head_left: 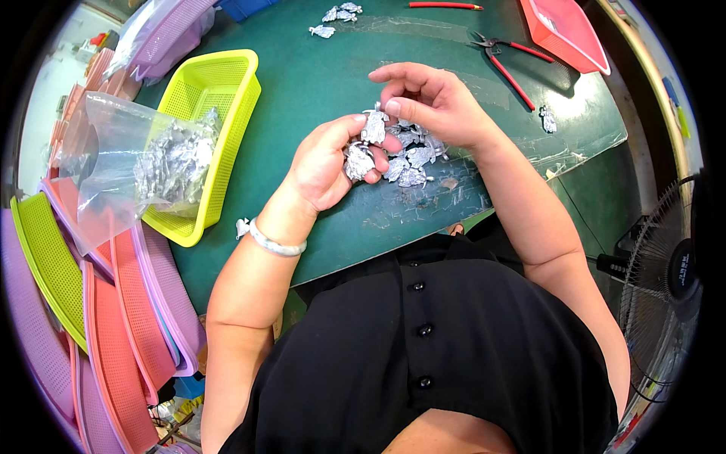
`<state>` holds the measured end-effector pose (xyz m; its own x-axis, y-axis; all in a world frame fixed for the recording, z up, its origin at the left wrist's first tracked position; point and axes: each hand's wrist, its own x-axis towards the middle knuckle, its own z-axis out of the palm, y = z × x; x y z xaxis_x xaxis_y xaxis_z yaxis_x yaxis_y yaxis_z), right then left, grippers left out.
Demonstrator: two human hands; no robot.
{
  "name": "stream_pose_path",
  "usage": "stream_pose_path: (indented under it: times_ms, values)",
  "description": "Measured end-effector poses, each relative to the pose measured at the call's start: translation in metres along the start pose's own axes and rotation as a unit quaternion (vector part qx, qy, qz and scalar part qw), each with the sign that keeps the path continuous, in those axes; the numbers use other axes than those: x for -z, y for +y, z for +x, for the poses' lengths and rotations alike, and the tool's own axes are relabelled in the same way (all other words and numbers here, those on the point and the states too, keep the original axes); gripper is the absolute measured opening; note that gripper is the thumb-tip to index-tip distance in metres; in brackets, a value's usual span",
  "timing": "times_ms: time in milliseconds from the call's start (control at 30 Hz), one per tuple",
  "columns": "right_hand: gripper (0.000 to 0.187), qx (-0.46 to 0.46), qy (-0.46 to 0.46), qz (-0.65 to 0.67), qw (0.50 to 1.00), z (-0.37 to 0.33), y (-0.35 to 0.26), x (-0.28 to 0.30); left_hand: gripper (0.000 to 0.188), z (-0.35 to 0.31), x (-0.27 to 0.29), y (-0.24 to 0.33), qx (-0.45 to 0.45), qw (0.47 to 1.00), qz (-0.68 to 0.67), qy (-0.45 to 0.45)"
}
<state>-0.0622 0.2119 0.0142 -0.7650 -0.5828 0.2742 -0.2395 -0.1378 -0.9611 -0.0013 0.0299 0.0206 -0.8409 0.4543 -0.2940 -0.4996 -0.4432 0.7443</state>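
Observation:
My left hand, palm up, has two small silver metal castings in it. One casting stands up between the thumb and fingers; another casting lies lower against the fingers. At the upper edge of the raised casting, the thumb and bent fingers of my right hand close in, and its index finger curves above. Their exact contact is partly hidden. Beneath and beside both hands lies a loose pile of similar castings on the green tabletop.
A lime-green basket at left holds a clear bag of silver castings. Red-handled cutters, a red pen and a pink basket lie farther off. Stacked baskets crowd the left; a fan stands right.

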Motion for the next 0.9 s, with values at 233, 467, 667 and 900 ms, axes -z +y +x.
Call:
stream_pose_path:
  times_ms: [233,467,667,900]
  values:
    - [0.031,-0.013,-0.004,0.03,0.999,-0.0007,-0.0021,0.0002,0.023,-0.0002,-0.0056,-0.004,-0.023,0.996,0.076,0.034]
    - [0.034,-0.043,-0.018,0.079,0.996,0.0011,-0.0056,0.0036,0.021,-0.002,-0.0061,-0.001,-0.004,0.999,0.04,0.03]
    - [0.031,-0.05,-0.014,0.05,0.997,0.0012,-0.0054,0.0025,0.017,-0.0035,-0.0038,-0.0014,-0.005,0.997,0.065,0.038]
    - [0.03,-0.053,-0.016,0.041,0.998,0.0011,-0.0047,0.0016,0.017,-0.0045,-0.0043,-0.001,-0.004,0.997,0.069,0.042]
